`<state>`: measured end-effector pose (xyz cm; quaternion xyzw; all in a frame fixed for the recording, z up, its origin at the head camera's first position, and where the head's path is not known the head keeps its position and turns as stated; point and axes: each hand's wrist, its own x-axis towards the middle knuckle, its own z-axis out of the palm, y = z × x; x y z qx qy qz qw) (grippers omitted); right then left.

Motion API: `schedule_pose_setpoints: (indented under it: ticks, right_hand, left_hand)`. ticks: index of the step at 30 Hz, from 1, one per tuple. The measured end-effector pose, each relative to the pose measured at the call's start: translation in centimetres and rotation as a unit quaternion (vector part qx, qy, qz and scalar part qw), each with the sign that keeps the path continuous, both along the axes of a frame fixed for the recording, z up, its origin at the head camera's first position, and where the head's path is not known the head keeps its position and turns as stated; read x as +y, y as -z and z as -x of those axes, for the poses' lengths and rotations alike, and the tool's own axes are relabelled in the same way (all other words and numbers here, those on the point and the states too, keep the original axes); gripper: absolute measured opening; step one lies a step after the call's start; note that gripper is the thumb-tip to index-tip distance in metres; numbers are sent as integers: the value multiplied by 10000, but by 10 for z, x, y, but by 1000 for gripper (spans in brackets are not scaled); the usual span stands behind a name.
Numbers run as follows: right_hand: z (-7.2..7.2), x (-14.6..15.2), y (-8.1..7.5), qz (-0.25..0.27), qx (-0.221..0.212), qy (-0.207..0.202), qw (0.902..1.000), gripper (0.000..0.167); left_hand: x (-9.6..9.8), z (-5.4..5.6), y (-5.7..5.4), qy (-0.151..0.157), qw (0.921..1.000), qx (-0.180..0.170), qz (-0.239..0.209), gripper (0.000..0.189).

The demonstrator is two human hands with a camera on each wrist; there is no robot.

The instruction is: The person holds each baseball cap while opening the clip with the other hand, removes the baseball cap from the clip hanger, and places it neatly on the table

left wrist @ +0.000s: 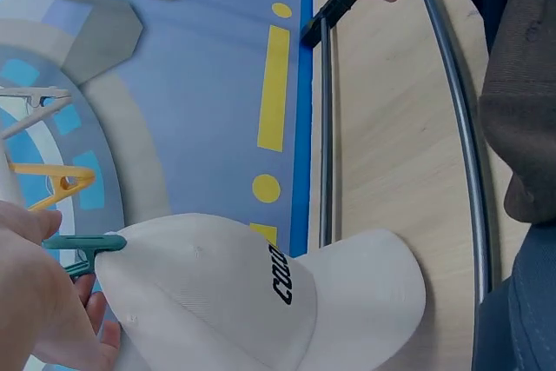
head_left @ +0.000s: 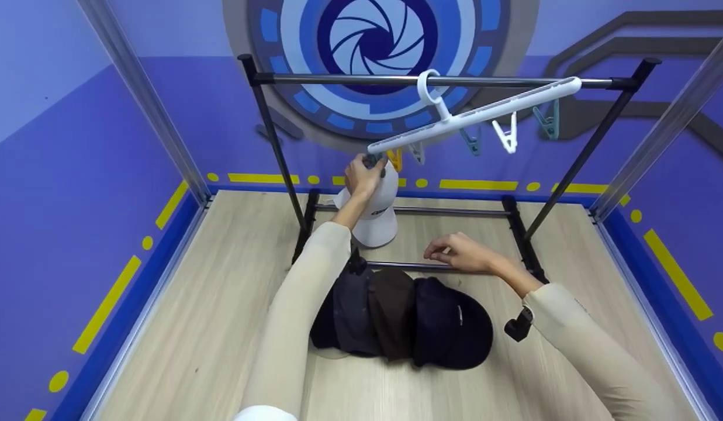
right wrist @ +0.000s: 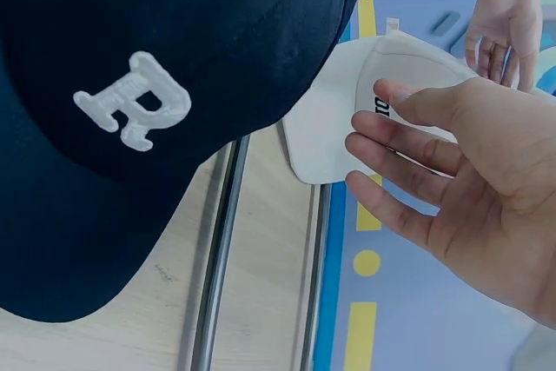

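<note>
My left hand (head_left: pixel 364 178) is up at the low left end of a white hanger (head_left: pixel 475 116). Its thumb and fingers pinch a green clip (left wrist: pixel 82 249). That clip bites the crown of a white cap (left wrist: pixel 217 288), whose brim points down toward the floor. Lower and to the right, my right hand (head_left: pixel 463 252) is held in the air with fingers relaxed and nothing in them. Near it a row of dark caps lies on the wooden surface: a navy cap (head_left: pixel 452 324) with a white R on its front, a brown cap (head_left: pixel 390 313) and a grey-blue cap (head_left: pixel 352 313).
The hanger hooks over the top bar (head_left: pixel 349 79) of a black-and-metal rack and slopes up to the right. Along it hang a yellow clip (head_left: pixel 395 159), a white clip (head_left: pixel 507 133) and several others. Low crossbars (head_left: pixel 455 211) join the rack's feet; purple walls stand around.
</note>
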<state>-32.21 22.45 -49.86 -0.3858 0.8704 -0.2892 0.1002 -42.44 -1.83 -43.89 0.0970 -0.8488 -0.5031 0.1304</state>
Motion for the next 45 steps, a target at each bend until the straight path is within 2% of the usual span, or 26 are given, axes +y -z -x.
schedule_pose_setpoints:
  ticks: [4, 9, 12, 16, 21, 24, 27, 36, 40, 45]
  right_hand:
    - [8, -4, 0, -2, 123, -107, 9999, 15]
    - [22, -9, -5, -2, 194, 62, 9998, 16]
    - [33, -11, -8, -37, 382, 297, 9988, 17]
    - [49, -16, -13, 2, 598, 755, 9954, 23]
    - [66, -21, -19, 407, 573, 1457, 9868, 36]
    - [74, -25, -23, 668, 530, 1664, 9824, 43]
    - [81, -31, -25, 896, 470, 1644, 9812, 47]
    - [95, -49, -26, 1524, 669, 1069, 9802, 34]
    - [96, -51, -29, 1378, 572, 1258, 9808, 28]
    - [93, -51, -35, 832, 427, 1753, 9801, 27]
  left_hand:
    - [0, 0, 2, 119, 9999, 7, -44, 30]
    - [1, -4, 2, 583, 9981, 21, -179, 24]
    - [1, -7, 2, 783, 9966, 16, -251, 22]
    - [1, -11, 4, 900, 9956, -32, -265, 23]
    - [3, -14, 4, 1080, 9938, -44, -275, 25]
    - [5, -15, 3, 1206, 9920, -74, -353, 25]
    - [6, -17, 2, 1332, 9900, -127, -442, 25]
    - [9, -18, 1, 1435, 9880, -223, -530, 22]
    - [10, -17, 1, 1372, 9878, -339, -647, 20]
    - [10, -16, 2, 1150, 9891, -438, -804, 22]
